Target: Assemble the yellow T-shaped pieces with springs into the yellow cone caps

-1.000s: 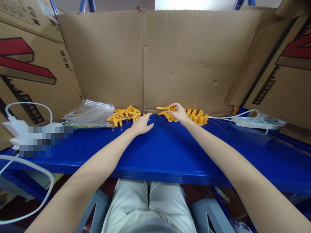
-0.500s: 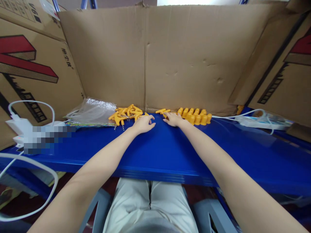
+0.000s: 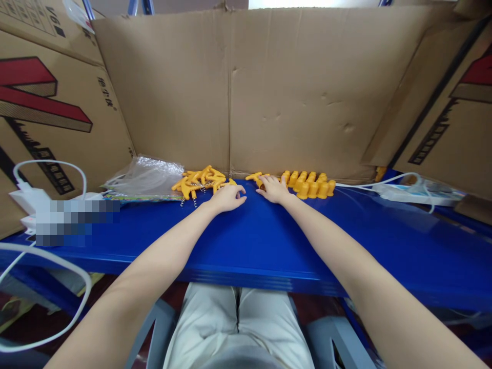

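Note:
My left hand (image 3: 229, 198) rests on the blue shelf with its fingers apart and nothing in it. Just behind and left of it lies a pile of yellow T-shaped handles (image 3: 200, 179), some with metal corkscrew spirals showing. My right hand (image 3: 274, 189) reaches over yellow pieces near the cardboard back; its fingers are spread and partly cover them. One yellow handle (image 3: 253, 176) lies just beyond its fingertips. To the right of that hand, several yellow cup-shaped pieces (image 3: 313, 189) stand in rows.
Clear plastic bags (image 3: 148, 177) lie at the left rear. White chargers and a cable (image 3: 28, 197) are at the far left. A white power strip (image 3: 407, 193) sits at the right. Cardboard (image 3: 300, 92) walls the back and sides of the blue shelf (image 3: 246, 246).
My right hand has shifted very slightly toward me over the yellow pieces. My left hand has moved down a little, showing more of the yellow handle behind it.

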A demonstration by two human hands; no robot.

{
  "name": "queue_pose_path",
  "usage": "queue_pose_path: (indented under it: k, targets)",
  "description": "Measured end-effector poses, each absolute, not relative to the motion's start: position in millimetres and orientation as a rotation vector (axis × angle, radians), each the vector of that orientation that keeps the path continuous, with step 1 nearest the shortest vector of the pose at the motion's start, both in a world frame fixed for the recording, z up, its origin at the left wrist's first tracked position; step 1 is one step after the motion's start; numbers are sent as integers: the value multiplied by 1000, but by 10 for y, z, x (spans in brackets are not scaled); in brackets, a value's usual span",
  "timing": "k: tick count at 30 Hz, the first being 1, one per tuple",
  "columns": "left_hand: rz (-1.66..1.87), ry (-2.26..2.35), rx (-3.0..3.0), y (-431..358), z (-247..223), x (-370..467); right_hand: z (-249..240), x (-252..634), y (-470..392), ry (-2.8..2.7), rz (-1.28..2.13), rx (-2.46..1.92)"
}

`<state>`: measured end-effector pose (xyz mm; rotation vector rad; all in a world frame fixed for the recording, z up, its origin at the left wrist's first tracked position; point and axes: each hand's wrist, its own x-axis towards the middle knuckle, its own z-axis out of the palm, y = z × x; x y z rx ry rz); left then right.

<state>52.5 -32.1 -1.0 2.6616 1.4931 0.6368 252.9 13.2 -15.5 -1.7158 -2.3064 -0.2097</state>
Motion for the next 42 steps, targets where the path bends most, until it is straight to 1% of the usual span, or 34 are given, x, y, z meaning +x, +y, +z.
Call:
queue_pose_path:
  k: [3, 9, 11, 17, 19, 23, 28, 33, 42]
  targets:
    - [640, 1487, 2659, -318, -11, 526, -32, 2594, 84, -2327, -172, -1767]
    - [637, 1486, 2649, -306, -14, 528, 292, 2979, -13, -2305, -70, -2030]
    - [625, 1489, 2653, -303, -13, 526, 339, 3126, -83, -2308, -96, -2062]
    - [563, 1499, 2670, -306, -1, 516, 232, 3359, -265, -2084, -435, -2085]
    - [569, 1491, 2666, -306, 1, 513, 206, 3385, -274, -2055, -460, -2088]
    - [579, 1479, 2661, -300, -2, 509, 218, 3401, -268, -2067, -385, -2143]
    - [591, 1480, 2665, -292, -12, 506, 197, 3418, -283, -2028, -425, -2095]
    - [576, 1472, 2674, -293, -8, 506, 143, 3477, -242, -2030, -325, -2072]
    - [562, 1470, 2679, -283, -4, 507, 43, 3427, -78, -2057, -22, -1631]
